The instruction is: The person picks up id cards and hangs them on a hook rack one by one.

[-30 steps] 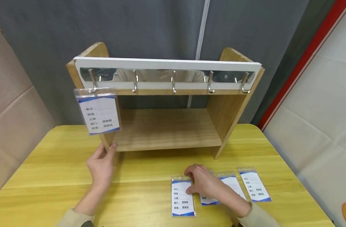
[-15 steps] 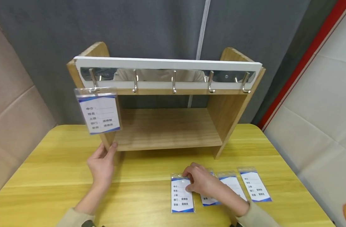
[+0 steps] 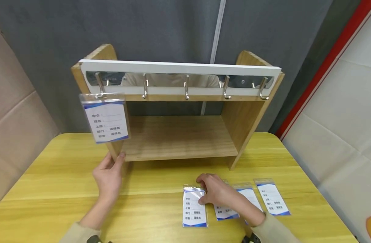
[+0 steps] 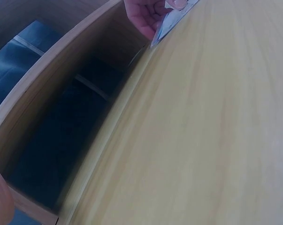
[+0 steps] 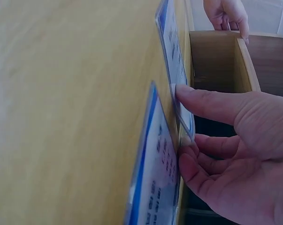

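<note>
Yellow worktop (image 3: 152, 216) before a grey curtain (image 3: 161, 30), bearing a wooden rack (image 3: 179, 138).
The left hand (image 3: 107, 179) grips the rack's left side; the right hand (image 3: 216, 190) pinches the near badge (image 3: 193, 211) at its far right corner. Three more cards (image 3: 273, 199) lie rightward; another hangs from the leftmost hook (image 3: 99, 82).

High, downward head view; close wrist views (shelf (image 3: 179, 138) common)

I see the table (image 3: 51, 175) bright in my head view, with a soft shadow under the shelf (image 3: 179, 138). My wrist views look dimmer and blurry.
</note>
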Available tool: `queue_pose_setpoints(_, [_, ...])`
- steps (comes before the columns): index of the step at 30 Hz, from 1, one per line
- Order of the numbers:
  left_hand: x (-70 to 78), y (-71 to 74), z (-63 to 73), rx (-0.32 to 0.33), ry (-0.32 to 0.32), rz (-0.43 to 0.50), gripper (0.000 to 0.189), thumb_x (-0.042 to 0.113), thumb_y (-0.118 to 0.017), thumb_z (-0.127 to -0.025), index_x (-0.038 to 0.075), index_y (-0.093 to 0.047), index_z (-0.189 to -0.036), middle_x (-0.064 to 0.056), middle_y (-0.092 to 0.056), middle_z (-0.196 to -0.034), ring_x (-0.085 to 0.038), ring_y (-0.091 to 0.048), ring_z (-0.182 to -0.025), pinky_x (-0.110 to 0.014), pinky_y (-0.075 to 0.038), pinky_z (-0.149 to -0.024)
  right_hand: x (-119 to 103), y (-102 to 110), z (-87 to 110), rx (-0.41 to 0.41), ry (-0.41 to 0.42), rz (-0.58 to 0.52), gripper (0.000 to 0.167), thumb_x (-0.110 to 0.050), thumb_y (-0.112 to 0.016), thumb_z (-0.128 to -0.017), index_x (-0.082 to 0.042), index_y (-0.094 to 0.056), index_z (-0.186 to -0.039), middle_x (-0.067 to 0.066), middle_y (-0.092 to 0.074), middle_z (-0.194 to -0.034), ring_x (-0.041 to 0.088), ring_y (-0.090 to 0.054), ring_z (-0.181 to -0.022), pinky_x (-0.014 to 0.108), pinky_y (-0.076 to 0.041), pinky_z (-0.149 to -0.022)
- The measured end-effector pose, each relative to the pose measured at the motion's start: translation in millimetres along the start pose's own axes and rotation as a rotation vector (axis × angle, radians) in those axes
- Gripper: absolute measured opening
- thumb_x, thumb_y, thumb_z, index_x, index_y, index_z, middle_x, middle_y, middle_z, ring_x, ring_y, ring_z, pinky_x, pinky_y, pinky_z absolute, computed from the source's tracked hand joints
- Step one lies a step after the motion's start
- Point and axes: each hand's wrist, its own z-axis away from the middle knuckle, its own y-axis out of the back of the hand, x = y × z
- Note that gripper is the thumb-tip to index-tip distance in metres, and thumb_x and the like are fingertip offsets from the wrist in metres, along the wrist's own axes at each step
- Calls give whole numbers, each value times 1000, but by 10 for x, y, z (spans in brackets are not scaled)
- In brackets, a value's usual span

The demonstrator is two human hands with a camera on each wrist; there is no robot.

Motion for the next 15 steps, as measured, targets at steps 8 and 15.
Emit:
queue_pose_setpoints(8, [-22, 0, -13, -2, -11, 7, 29, -1, -74, -92, -2, -72, -121, -13, -71, -114, -2, -72, -95, -18, -59, -84, -39, 24, -7, -20, 2, 58, 46, -13, -91, -78, -5, -68, -117, -5, -58, -94, 17, -51, -87, 37, -50, -76])
queue_pose_setpoints(15, [-18, 15, -10, -4, -10, -18, 30, -1, -74, -92, -2, -72, -122, -22, -67, -117, 1, -71, -95, -18, -59, -84, -31, -30, 31, 30, 50, 55, 43, -12, -91, -78, -6, -71, -114, -4, -54, -95, 14, -49, -83, 30, -49, -71])
